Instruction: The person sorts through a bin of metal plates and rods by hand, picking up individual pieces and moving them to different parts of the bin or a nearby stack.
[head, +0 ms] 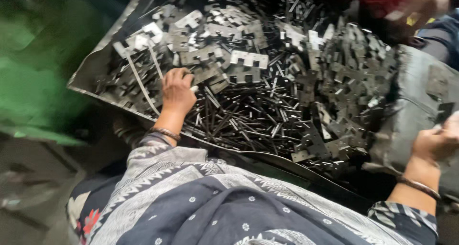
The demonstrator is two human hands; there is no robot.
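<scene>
Reaching down into the heap, my left hand [178, 91] sits left of centre in the frame, fingers curled tight and knuckles up, pressed into the pile of stamped metal plates [248, 58]; whether anything is actually pinched inside that fist, I can't tell. The notched plates fill the upper middle, and just right of my knuckles lies a dark tangle of thin metal strips [239, 118]. All of it rests on a big metal tray [88, 70] whose rim cuts across the upper left. Over at the right edge, my right hand [437, 142] rests on a grey metal block [413, 106], fingers bent over its top, blurred, nothing visibly gripped. A bangle [165, 132] rings my left wrist.
</scene>
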